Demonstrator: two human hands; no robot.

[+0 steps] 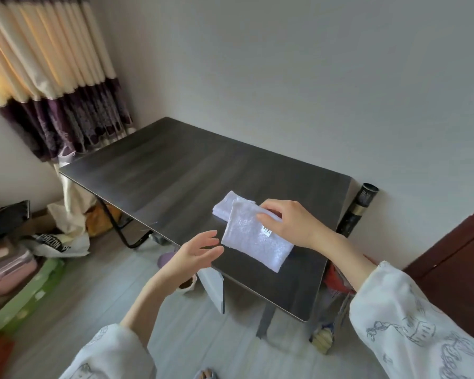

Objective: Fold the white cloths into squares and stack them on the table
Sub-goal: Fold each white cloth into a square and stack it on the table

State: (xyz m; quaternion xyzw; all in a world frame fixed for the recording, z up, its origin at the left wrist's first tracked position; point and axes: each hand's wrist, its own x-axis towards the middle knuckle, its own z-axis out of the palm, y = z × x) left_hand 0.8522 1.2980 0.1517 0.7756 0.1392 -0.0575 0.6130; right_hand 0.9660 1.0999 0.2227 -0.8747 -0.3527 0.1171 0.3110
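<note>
Nearest, her left hand (196,254) hovers with fingers loose, just beside the folded white cloth (255,242). Past it, the right hand (288,220) pinches that cloth's far edge, seemingly lifted above the dark table (175,170). Behind lies another folded cloth (227,205).

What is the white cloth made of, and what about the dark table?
The white cloth held by the right hand looks like soft terry cotton: its surface is fuzzy and looped, with a small sewn label. The table looks like dark wood-grain laminate with a smooth, slightly shiny finish, though it might be real wood.
</note>
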